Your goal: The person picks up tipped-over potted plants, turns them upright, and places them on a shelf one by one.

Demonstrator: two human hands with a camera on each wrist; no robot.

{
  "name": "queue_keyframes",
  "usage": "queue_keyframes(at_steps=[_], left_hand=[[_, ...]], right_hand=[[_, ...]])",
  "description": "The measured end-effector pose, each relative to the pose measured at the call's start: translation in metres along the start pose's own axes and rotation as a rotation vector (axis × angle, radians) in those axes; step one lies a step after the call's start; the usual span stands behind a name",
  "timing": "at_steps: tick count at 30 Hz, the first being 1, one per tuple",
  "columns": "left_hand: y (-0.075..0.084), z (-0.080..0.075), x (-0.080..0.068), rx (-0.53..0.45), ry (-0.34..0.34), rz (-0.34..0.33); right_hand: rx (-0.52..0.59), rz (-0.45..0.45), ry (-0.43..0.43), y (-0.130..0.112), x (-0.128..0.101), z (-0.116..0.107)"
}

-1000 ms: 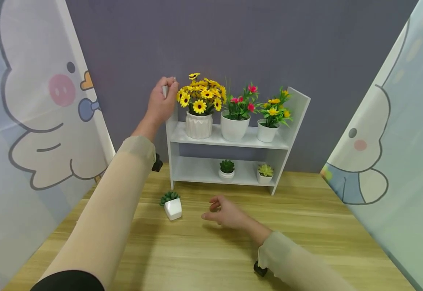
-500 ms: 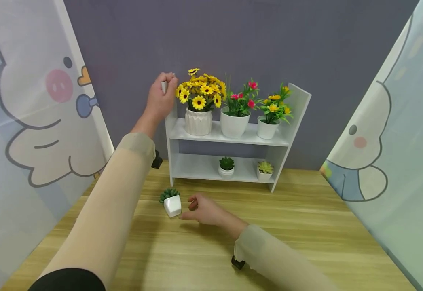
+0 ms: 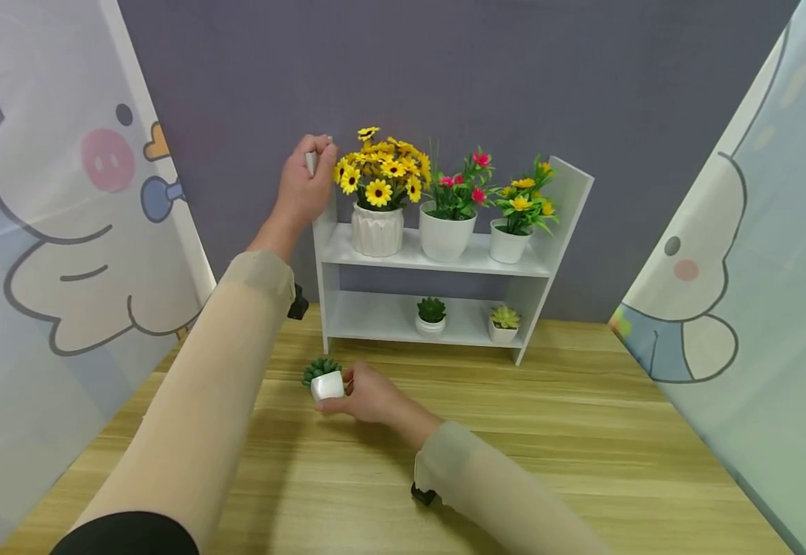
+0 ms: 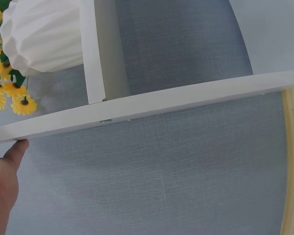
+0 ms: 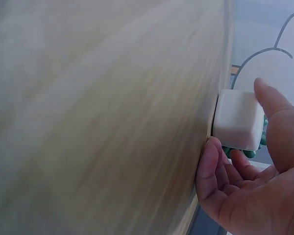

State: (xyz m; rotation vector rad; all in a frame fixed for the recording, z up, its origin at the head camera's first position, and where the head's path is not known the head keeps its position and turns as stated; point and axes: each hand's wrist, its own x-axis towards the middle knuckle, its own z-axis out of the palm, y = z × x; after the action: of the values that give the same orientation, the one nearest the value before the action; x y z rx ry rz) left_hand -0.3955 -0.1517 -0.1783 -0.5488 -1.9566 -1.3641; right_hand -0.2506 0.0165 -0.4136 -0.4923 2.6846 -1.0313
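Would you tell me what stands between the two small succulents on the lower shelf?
Nothing: in the head view the lower shelf is bare between the dark green succulent and the pale green succulent.

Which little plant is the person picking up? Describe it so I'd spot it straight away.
Start at the white two-tier shelf against the grey wall, then drop to the wooden table just before its left leg. There the right hand holds a small succulent in a squarish white pot. Unlike the two succulents on the lower shelf, it sits on the table.
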Motion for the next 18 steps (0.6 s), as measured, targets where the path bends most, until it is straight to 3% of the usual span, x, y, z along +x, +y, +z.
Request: queue_keyframes(at_steps=[18], left_hand=[[0.003, 0.001, 0.000, -0.021, 0.005, -0.003]], right_hand=[[0.006, -0.093, -0.040, 0.016, -0.001, -0.012]])
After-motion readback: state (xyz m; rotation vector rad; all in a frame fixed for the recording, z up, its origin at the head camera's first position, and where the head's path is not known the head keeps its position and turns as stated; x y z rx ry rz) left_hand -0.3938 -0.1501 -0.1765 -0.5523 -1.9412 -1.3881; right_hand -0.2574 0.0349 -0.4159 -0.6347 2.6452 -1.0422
